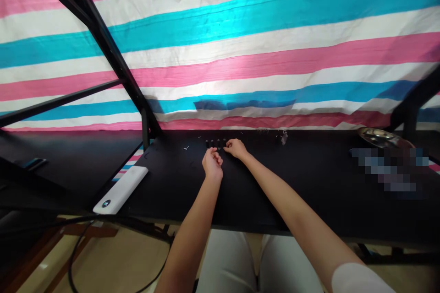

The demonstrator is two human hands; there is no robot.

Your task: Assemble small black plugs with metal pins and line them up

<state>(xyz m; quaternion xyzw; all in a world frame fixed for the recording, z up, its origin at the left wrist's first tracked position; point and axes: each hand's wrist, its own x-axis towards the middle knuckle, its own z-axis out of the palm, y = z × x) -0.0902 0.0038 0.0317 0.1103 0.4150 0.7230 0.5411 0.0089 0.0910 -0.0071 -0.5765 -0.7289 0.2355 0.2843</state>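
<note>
Several small dark pieces with light tops [212, 143] stand in a short row on the black table, just beyond my hands. My left hand [213, 165] is turned partly palm up below the row, its fingers curled in. What those fingers hold, if anything, is too small to make out. My right hand [236, 148] is at the right end of the row, with thumb and finger brought together in a pinch. A tiny grey speck [219, 149] shows between the two hands. Whatever the right fingertips grip cannot be made out.
A white power bank [121, 191] with a cable lies at the table's left edge. A white scrap [185, 148] and a small clear crumpled piece [283, 138] lie further back. At the right is a shiny metal dish [383, 137]. Black frame bars [113, 62] rise before striped sheeting.
</note>
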